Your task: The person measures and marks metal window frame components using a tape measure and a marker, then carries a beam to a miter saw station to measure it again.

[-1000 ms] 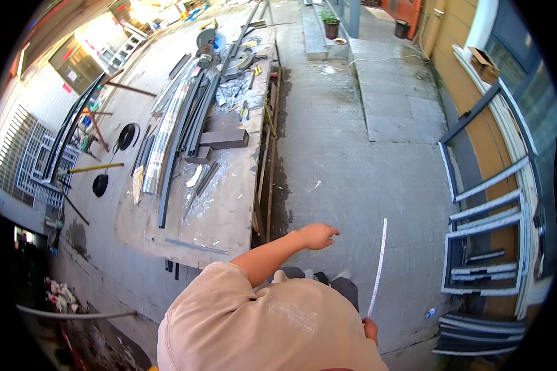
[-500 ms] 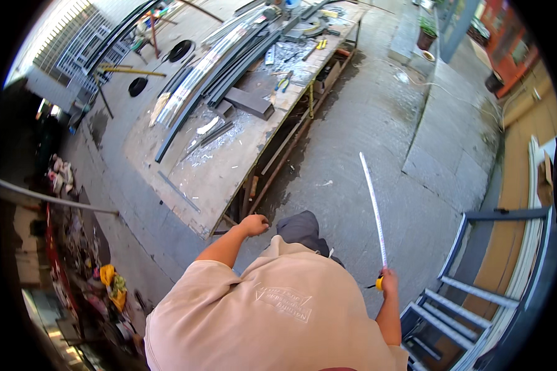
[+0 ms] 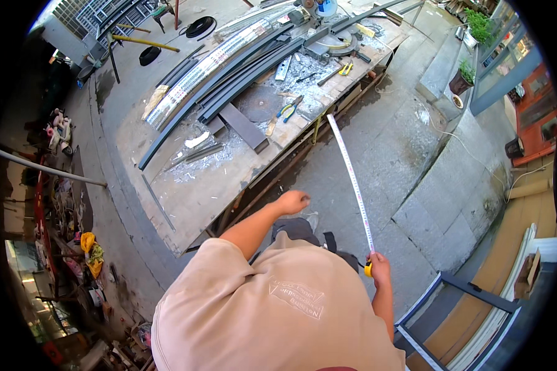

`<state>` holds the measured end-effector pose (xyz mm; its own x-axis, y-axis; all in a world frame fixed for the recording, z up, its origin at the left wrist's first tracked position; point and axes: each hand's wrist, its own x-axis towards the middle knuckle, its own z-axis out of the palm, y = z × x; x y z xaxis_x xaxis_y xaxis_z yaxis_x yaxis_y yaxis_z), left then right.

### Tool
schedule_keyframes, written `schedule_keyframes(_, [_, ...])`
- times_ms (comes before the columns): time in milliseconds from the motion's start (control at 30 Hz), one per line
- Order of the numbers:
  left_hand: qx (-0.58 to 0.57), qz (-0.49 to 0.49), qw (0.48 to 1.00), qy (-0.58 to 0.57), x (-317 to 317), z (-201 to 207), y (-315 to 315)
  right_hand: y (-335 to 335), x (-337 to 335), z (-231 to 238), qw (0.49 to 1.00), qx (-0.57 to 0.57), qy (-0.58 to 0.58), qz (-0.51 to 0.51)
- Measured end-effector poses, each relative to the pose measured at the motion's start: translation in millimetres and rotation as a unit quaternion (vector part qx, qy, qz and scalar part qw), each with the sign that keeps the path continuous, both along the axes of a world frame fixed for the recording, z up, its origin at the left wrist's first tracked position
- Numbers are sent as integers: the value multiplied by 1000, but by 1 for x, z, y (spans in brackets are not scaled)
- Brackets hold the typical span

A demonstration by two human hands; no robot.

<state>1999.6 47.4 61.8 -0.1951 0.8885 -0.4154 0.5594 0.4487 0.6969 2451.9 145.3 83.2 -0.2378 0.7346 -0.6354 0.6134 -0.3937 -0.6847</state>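
My right hand (image 3: 379,268) is closed round a yellow tape measure (image 3: 368,269) at the right of my body. Its white blade (image 3: 354,179) is drawn out long, slanting forward and a little left over the concrete, with the far end near the workbench edge. My left hand (image 3: 293,201) is in front of me beside the workbench (image 3: 189,210), its fingers loosely curled, with nothing visible in them. It touches neither the bench nor the tape.
Dark metal profiles (image 3: 254,80), a grey-brown rectangular bar (image 3: 244,128), pliers (image 3: 289,109) and a round-based saw (image 3: 331,43) lie on the bench among shavings. A dark metal frame (image 3: 476,295) stands at right. Potted plants (image 3: 461,80) line a raised step; a pale cable (image 3: 461,136) crosses it.
I have moved forward along the bench. My left hand has swung forward and right, and the tape blade has shifted with my right hand, its far end now closer to the bench.
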Motion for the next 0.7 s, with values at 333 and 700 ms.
schedule_keyframes(333, [75, 270, 889, -362, -42, 57, 184, 191, -101, 2, 979, 1, -5, 205])
schedule_keyframes(700, [204, 652, 677, -272, -158, 69, 212, 459, -197, 15, 887, 129, -21, 442])
